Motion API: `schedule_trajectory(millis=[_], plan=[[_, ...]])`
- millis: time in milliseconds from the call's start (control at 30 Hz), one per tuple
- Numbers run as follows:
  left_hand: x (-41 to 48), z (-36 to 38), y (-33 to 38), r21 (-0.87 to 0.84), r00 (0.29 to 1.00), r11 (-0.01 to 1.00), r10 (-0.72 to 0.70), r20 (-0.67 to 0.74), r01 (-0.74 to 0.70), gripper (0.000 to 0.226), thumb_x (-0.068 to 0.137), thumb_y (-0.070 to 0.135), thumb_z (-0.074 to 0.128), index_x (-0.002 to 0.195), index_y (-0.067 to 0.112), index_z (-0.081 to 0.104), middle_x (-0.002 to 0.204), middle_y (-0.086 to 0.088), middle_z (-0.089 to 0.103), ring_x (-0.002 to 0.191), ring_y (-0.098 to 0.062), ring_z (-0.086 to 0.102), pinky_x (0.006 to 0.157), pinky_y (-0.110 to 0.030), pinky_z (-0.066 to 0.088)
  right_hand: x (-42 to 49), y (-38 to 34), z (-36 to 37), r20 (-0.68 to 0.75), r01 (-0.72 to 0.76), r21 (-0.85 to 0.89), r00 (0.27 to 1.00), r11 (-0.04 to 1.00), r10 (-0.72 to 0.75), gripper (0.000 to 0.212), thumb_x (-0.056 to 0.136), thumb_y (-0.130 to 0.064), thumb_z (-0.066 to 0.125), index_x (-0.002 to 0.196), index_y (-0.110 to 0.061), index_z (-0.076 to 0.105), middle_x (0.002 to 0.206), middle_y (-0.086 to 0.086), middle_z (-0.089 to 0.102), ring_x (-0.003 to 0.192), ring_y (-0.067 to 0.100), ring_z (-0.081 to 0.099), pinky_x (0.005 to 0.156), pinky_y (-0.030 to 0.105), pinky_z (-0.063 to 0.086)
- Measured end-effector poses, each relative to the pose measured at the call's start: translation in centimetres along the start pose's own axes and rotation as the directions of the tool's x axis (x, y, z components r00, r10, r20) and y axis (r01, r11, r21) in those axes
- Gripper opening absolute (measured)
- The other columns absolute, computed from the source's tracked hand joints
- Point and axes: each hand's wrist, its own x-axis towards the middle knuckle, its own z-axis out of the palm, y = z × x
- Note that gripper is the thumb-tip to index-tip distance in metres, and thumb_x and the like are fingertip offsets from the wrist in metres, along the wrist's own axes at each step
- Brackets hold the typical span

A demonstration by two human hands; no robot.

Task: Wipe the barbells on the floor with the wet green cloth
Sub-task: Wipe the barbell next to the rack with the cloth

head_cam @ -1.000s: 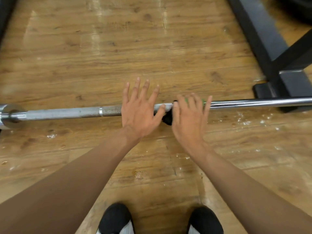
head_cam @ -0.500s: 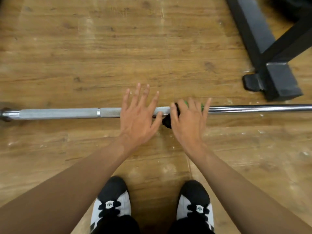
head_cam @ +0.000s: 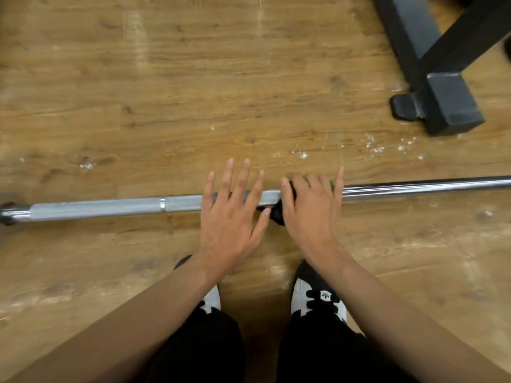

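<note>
A long steel barbell (head_cam: 96,207) lies across the wooden floor from left to right. My left hand (head_cam: 229,217) rests flat on the bar's knurled middle part, fingers straight and spread. Just to its right, my right hand (head_cam: 309,214) covers the green cloth (head_cam: 277,215) on the bar. Its fingers bend over the cloth and bar, with only the little finger straight. Most of the cloth is hidden. A dark bunch shows under the thumb and a green sliver by the little finger.
A black metal rack foot (head_cam: 448,106) stands on the floor at the upper right, beyond the bar. White specks (head_cam: 301,154) lie scattered on the boards behind my hands. My black-and-white shoes (head_cam: 318,297) are just in front of the bar.
The view has tilted down, showing more of my shoes and legs. My right hand's fingers have bent more over the cloth. Both hands stay at about the same spot on the bar.
</note>
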Motion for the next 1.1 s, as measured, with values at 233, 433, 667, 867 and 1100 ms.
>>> schedule_trajectory(millis=[233,433,667,867,1100], plan=[[-2.9,0.1,1.0,0.009,1.0,1.0,0.012,0.013,-0.012,0.069,0.107,0.056,0.031,0.165,0.02,0.027,0.173,-0.011,0.017,0.161,-0.035,0.008,0.129,-0.057,0.007,-1.7,6.5,-1.3,-0.091,-0.118,-0.029,0.989,0.993,0.115,0.034,0.101,-0.029,0.051,0.093,-0.012,0.079,0.081,0.008,0.07,0.084,0.029,0.061,0.124,0.06,0.021],[-3.3,0.3,1.1,0.013,1.0,1.0,0.022,-0.002,-0.022,0.069,0.108,0.056,0.027,0.166,0.02,0.025,0.173,-0.012,0.016,0.161,-0.035,0.008,0.129,-0.056,0.004,-2.7,0.5,-1.2,-0.019,-0.106,0.027,0.994,0.994,0.107,0.04,0.104,-0.031,0.042,0.094,-0.014,0.076,0.09,0.005,0.073,0.091,0.027,0.063,0.124,0.055,0.024],[-3.0,0.6,0.2,0.003,0.998,0.998,0.066,-0.002,-0.066,0.069,0.108,0.056,0.024,0.167,0.02,0.022,0.173,-0.01,0.017,0.161,-0.032,0.005,0.13,-0.053,0.005,-1.9,6.6,-2.2,0.02,0.029,-0.049,0.999,0.998,-0.028,0.04,0.106,-0.041,0.043,0.103,-0.014,0.072,0.09,0.006,0.073,0.094,0.029,0.063,0.127,0.051,0.021],[-2.0,0.8,0.1,0.016,0.999,0.999,0.047,-0.004,-0.047,0.071,0.107,0.059,0.023,0.165,0.019,0.026,0.173,-0.011,0.019,0.161,-0.035,0.007,0.129,-0.056,0.006,-0.1,5.5,-2.0,-0.015,-0.265,-0.046,0.964,0.963,0.264,0.04,0.101,-0.033,0.043,0.093,-0.01,0.075,0.084,0.01,0.073,0.089,0.033,0.059,0.109,0.048,0.037],[-0.2,0.7,-0.8,-0.013,0.999,0.999,0.046,-0.004,-0.046,0.065,0.11,0.054,0.024,0.163,0.018,0.034,0.17,-0.013,0.027,0.16,-0.035,0.013,0.129,-0.054,0.013,-0.8,2.9,-0.4,-0.035,0.155,0.0,0.987,0.988,-0.155,0.033,0.106,-0.039,0.047,0.117,-0.018,0.07,0.098,0.004,0.07,0.097,0.029,0.062,0.121,0.05,0.029]])
